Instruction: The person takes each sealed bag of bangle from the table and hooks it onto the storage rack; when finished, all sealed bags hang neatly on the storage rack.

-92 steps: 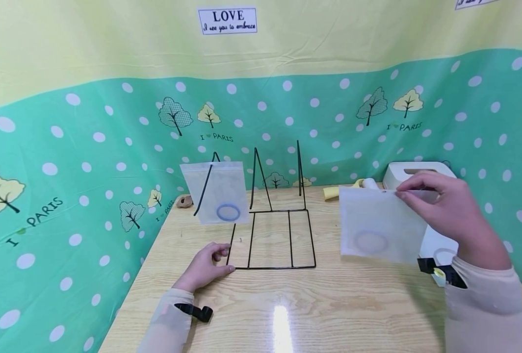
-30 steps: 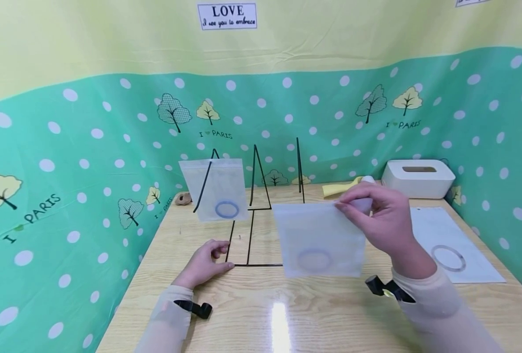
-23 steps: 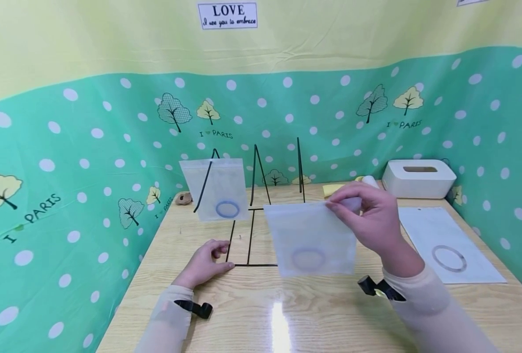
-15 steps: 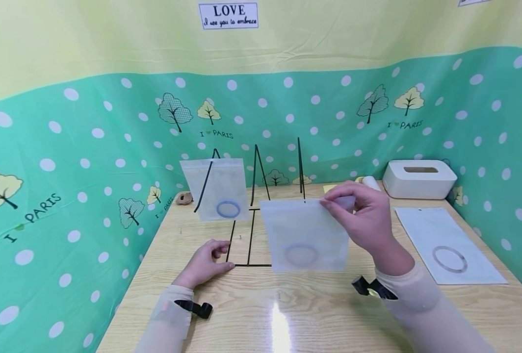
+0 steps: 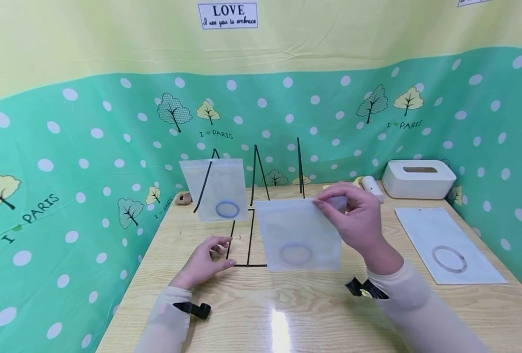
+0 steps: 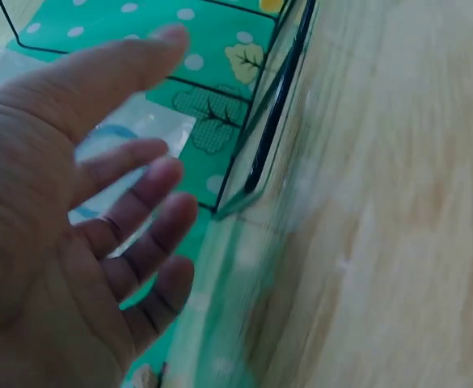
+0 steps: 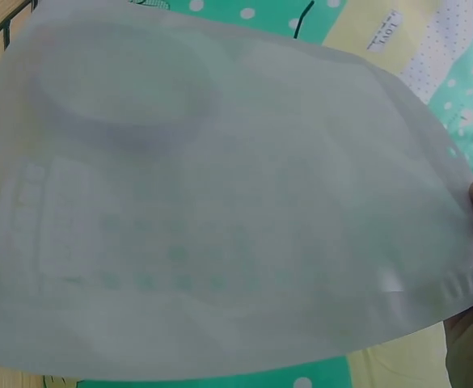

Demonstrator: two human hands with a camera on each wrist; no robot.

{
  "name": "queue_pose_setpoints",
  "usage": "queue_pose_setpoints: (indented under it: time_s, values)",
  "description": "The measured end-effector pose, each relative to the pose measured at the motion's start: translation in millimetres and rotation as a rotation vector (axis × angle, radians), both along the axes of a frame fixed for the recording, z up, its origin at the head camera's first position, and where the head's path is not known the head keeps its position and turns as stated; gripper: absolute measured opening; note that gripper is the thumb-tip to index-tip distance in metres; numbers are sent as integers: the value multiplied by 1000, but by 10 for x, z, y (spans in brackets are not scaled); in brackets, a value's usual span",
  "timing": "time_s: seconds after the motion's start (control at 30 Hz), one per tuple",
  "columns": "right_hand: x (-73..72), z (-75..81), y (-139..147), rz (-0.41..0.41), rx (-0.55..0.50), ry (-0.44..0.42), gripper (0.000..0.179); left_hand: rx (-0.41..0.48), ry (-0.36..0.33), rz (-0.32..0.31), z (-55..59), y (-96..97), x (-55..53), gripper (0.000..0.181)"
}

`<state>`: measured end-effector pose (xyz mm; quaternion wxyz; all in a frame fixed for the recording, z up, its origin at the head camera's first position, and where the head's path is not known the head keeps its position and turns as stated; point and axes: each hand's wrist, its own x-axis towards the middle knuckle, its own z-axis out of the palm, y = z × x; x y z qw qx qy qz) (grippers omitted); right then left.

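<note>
Above the middle of the bench (image 5: 243, 314), I see the right hand (image 5: 355, 215) pinching a bag (image 5: 300, 225) between thumb and forefinger, at its top edge, right of the middle. The bag hangs upright, milky and half see-through, with a ring (image 5: 296, 263) showing faintly low inside it. From my head view it covers the right part of the base of the black wire rack (image 5: 250, 240); in the right wrist view it fills most of the frame, the thumb at the far right.

I have the left hand (image 5: 203, 260) just beside the rack's front left corner, holding nothing, fingers loosely bent and thumb well apart from them. I cannot tell from the head view whether a fingertip touches the wire.

On the rack's left prong hangs a second bag (image 5: 217, 184), a blue ring (image 5: 227, 216) low inside. The other two prongs stand behind the bag in the right hand. To the right, a third bag (image 5: 442, 230) lies flat on the bench with a grey ring (image 5: 434, 256) in it.

At the back right I make out a white box (image 5: 415, 187) with a slot in its top, and a white cylinder (image 5: 371, 187) near it.
</note>
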<state>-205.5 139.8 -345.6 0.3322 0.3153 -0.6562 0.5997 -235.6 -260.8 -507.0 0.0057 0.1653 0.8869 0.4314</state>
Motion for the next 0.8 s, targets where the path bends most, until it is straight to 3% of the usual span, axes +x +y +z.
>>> queue_pose_setpoints:
  time_s: [0.47,0.7,0.8]
  values:
    - [-36,-110,-207,-4,-20,2,24,242,117,-233,106,283,66,52]
    - [-4,-127,-314,1,-27,27,25,351,82,-329,119,464,140,41]
    - [9,-143,-358,17,-35,36,25,357,61,-336,91,527,166,33]
